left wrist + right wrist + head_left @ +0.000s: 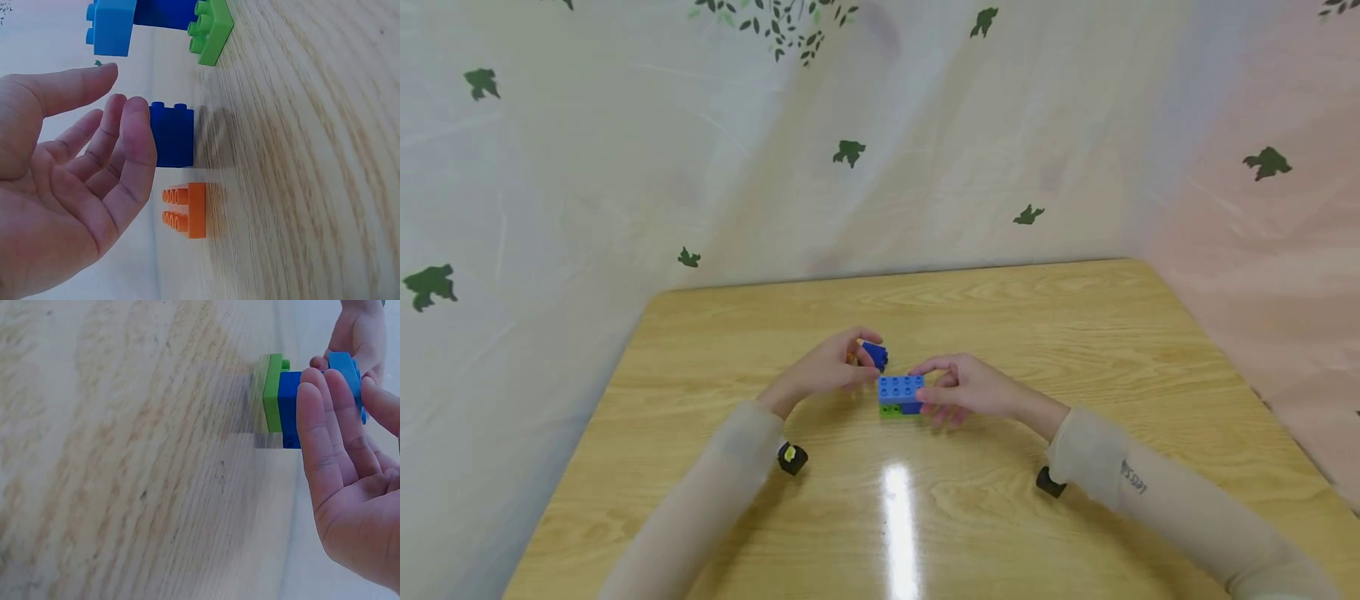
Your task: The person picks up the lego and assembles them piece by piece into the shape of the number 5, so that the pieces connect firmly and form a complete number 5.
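L hand (829, 365): fingers loose nr navy brick (174, 139); R hand (973, 387): pinching lt-blue brick (895, 386).

Building bricks at the center of the head view. The light blue brick (898, 390), level and studded side up, tops a small stack; I pinch it at its right end with my right hand (972, 390). Beneath it sits a dark blue brick (913, 408), which rests on a flat green brick (890, 411) — some green studs show uncovered at the left. A loose blue brick (174, 137) lies on its side at the middle of the left-wrist view, partly hidden by my left hand (81, 169), studs facing the stack. Just below it in that view — an orange brick (197, 210), flat, studs upward.
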